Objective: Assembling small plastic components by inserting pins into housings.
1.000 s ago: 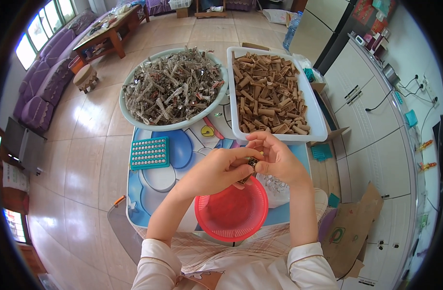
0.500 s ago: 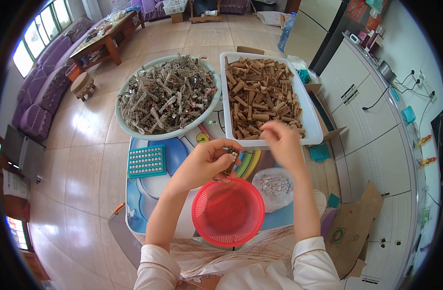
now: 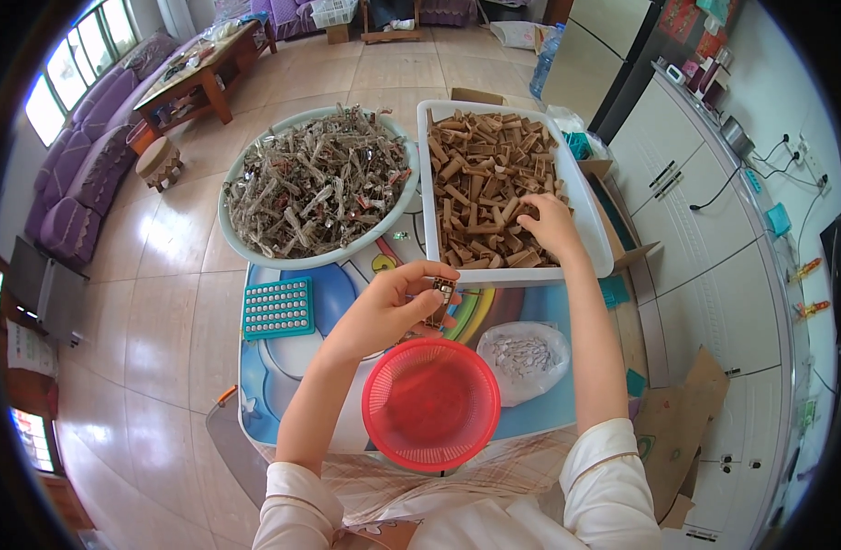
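Observation:
My left hand (image 3: 397, 302) pinches a small brown strip with silvery parts on it (image 3: 441, 301), just beyond the rim of a red plastic basket (image 3: 429, 403). My right hand (image 3: 553, 227) is over the white tray (image 3: 521, 275), its thumb and forefinger apart among short brown curved pieces (image 3: 489, 183) that look like cardboard or wood. Its other fingers are partly hidden. To the right of the basket lies a clear plastic bag (image 3: 526, 360) with small silvery bits inside.
A pale round basin (image 3: 241, 247) heaped with grey, shiny strips stands left of the tray. On the colourful table (image 3: 264, 394) sits a teal rack with rows of silver discs (image 3: 278, 308). Flattened cardboard (image 3: 677, 422) leans by the white cabinets (image 3: 714, 247) at right.
My right hand has moved forward and slightly right, from above the tray's near edge to the brown pieces inside. My left hand keeps its hold on the small strip, nearly still.

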